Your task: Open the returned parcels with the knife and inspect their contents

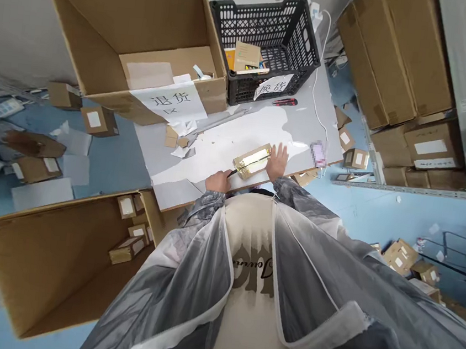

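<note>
On the white table in front of me lies a small flat cardboard box (251, 163), its top covered in shiny, yellowish tape. My left hand (218, 182) is closed at the box's left end around a slim black-handled tool (235, 171). The tool's thin dark shaft runs across the box top toward the right; whether it is a blade, I cannot tell. At the box's right end, my right hand (277, 161) rests with its fingers spread and holds nothing.
Behind the box stand a large open carton (166, 17) and a black plastic crate (268, 34) with small packages inside. A red-and-black cutter (285, 102) and a blurred phone-like object (318, 153) lie on the table (237, 130). Another open carton (60, 267) is at lower left.
</note>
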